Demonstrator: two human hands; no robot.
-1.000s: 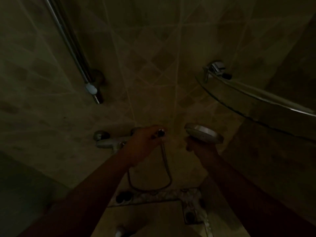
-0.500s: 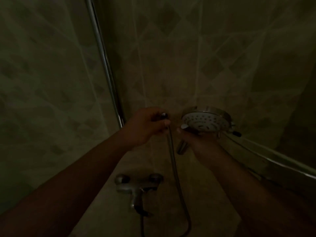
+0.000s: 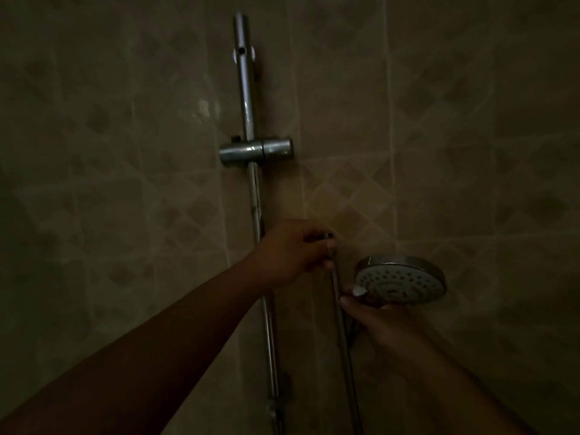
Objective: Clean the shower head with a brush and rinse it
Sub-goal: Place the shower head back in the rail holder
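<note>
The round chrome shower head (image 3: 403, 283) faces me with its white nozzle face, held from below by my right hand (image 3: 381, 324) gripping its handle. My left hand (image 3: 295, 251) is raised beside it, fingers pinched on the top end of the metal shower hose (image 3: 343, 334), which hangs straight down between both hands. No brush is in view. The room is very dim.
A vertical chrome slide rail (image 3: 254, 189) is fixed to the tiled wall, with an empty sliding holder (image 3: 255, 151) partway up. Beige diamond-pattern tiles fill the rest of the view.
Both hands have lifted the shower head and hose upward along the wall. The view tilted up, so the mixer tap and glass shelf dropped out of sight and the rail holder appeared.
</note>
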